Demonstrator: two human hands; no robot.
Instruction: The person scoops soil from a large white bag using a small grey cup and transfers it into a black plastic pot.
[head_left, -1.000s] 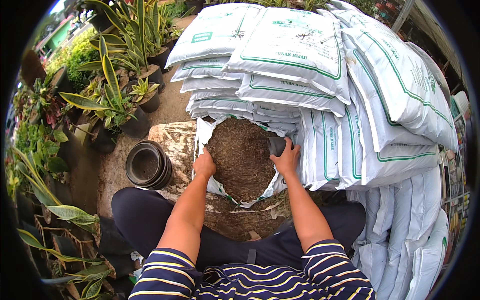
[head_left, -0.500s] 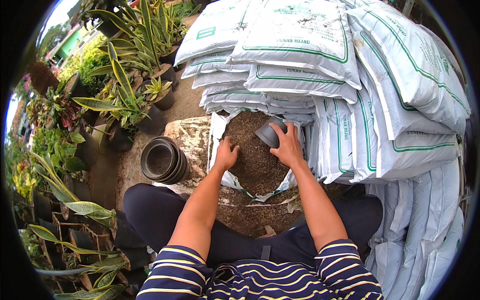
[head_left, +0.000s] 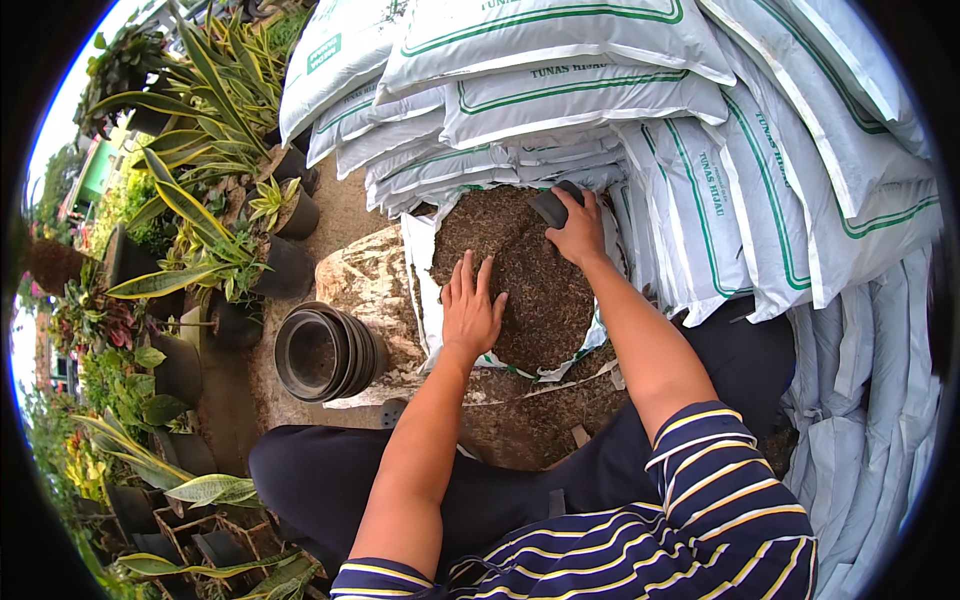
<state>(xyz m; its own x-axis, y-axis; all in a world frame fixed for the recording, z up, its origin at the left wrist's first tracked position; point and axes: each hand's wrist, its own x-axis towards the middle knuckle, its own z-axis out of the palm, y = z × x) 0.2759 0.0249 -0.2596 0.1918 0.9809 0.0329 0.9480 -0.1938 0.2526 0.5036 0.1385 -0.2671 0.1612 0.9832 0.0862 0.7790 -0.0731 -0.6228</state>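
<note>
An open white sack (head_left: 424, 275) full of dark brown potting soil (head_left: 535, 310) stands between my knees. My right hand (head_left: 578, 228) grips a small black plant pot (head_left: 553, 206) at the sack's far right; the pot is tilted, and its mouth seems pressed toward the soil, though my hand and the angle hide most of it. Over the near left of the soil lies my left hand (head_left: 472, 305), palm down, fingers spread and holding nothing. Whether its fingertips touch the soil or hover just above is hard to tell.
Nested black pots (head_left: 325, 350) stand left of the sack. White filled sacks (head_left: 590, 105) are piled high behind it, and more sacks (head_left: 800, 200) hem in the right side. Potted snake plants (head_left: 200, 230) line the left.
The black pot has turned from resting upright-tilted to leaning down at the soil's far edge. My left hand has opened from curled fingers and spread flat. The whole view has shifted.
</note>
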